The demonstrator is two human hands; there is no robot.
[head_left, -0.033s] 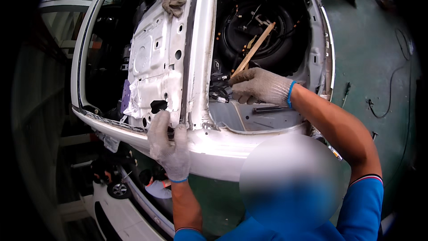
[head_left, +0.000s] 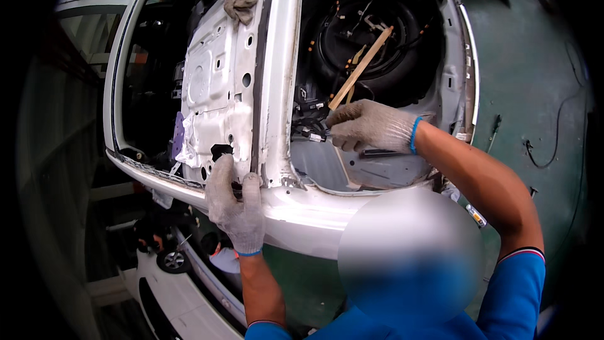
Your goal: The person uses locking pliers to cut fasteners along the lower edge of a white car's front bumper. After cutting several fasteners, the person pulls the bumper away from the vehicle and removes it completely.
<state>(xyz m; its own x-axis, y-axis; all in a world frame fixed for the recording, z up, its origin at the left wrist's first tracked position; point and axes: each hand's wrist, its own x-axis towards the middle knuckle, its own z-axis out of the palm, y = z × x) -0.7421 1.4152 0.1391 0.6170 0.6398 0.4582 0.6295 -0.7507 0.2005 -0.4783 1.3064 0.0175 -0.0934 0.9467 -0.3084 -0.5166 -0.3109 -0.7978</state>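
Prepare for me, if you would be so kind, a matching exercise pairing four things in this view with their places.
Things:
1. Left hand
2. Crumpled fabric
3. Right hand
4. Wooden strip

Places:
A. Beside the near end of the wooden strip
B. Slanting inside the open compartment
C. Near the irregular dark hole
D. At the far end of the white panel

Right pairs: 1-C, 2-D, 3-A, 4-B.

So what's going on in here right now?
A gloved person is at a white car body. The left hand is at its edge, beside a metal panel with holes. The right hand is over the open compartment, near one end of a wooden strip; whether it grips anything is unclear. A grey glove lies on the panel.
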